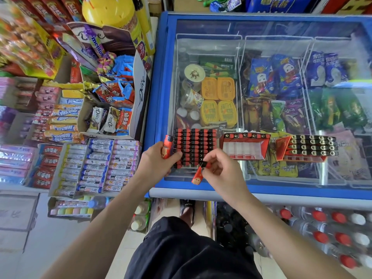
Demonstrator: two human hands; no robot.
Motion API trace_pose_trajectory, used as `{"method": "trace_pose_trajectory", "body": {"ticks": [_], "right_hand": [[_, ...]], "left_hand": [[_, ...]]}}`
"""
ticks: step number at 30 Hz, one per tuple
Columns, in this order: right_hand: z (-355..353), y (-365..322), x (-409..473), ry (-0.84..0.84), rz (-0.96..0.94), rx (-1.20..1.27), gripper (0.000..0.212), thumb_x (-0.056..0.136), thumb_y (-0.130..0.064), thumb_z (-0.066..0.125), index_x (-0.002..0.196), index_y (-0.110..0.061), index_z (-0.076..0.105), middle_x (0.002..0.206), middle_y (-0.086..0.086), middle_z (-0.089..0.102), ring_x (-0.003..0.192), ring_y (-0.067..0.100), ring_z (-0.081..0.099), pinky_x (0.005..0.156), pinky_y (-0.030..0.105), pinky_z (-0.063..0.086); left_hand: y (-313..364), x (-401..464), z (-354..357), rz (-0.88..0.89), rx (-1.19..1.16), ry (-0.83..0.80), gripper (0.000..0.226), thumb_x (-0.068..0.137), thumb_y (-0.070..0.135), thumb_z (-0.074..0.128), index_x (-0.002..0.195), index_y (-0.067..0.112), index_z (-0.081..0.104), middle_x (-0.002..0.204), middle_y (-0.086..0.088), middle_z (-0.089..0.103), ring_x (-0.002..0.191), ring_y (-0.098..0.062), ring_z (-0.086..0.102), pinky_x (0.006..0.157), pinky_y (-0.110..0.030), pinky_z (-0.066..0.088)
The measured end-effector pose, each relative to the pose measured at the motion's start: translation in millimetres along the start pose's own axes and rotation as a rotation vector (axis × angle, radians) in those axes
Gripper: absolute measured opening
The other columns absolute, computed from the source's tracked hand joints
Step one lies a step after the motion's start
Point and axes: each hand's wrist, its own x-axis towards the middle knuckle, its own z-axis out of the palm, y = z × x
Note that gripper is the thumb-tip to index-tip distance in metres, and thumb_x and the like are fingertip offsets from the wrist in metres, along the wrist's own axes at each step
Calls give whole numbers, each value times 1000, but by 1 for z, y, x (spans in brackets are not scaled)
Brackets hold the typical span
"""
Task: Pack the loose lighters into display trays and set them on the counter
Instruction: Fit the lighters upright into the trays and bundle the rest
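Left hand (pixel 156 161): I grip one red lighter (pixel 166 147) upright, beside the full tray (pixel 194 148).
Right hand (pixel 220 168): my fingertips pinch a second lighter (pixel 198 176) by its black cap, body hanging.
Trays: full tray, near-empty tray (pixel 244 147) and part-filled tray (pixel 308 147) in a row on the freezer lid (pixel 261 188).

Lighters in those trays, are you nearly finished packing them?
Partly. The nearly full tray lacks its front slots. The left hand holds one red lighter; the right hand pinches another lighter. The middle red tray holds one row, the right tray about four.
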Motion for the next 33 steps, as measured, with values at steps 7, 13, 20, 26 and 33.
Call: {"method": "trace_pose_trajectory", "body": {"ticks": [7,13,20,26,33], "right_hand": [[26,25,-4,41,-439,-546,16,89,-3,68,99,-11,58,100,-1,56,67,19,58,51,37,52],[44,38,1,39,-549,-731,22,85,4,69,96,-9,56,98,4,53,55,20,48,44,31,49],[50,40,5,60,-587,-744,19,86,5,69,94,-8,58,97,5,55,56,16,44,44,28,48],[55,49,6,70,-598,-779,20,86,5,71,97,-8,62,95,4,56,55,13,41,45,26,47],[57,44,8,134,-649,-801,13,88,3,71,98,-6,68,87,3,55,66,7,24,49,18,37]], "left_hand": [[-5,-2,5,6,-9,-56,23,91,30,76,91,13,60,56,4,63,40,-2,54,40,-13,40],[-9,0,5,2,12,-77,23,90,26,76,98,9,62,63,-2,66,42,-2,56,42,-13,42],[-13,3,7,-8,30,-75,26,89,30,77,98,12,61,69,-4,67,42,-2,57,41,-13,42],[-13,6,10,-11,28,-84,27,89,32,78,95,12,60,68,-3,66,43,-3,57,42,-16,44],[-13,7,10,5,46,-71,25,90,34,77,91,16,59,67,-1,67,45,-5,59,44,-18,47]]}}
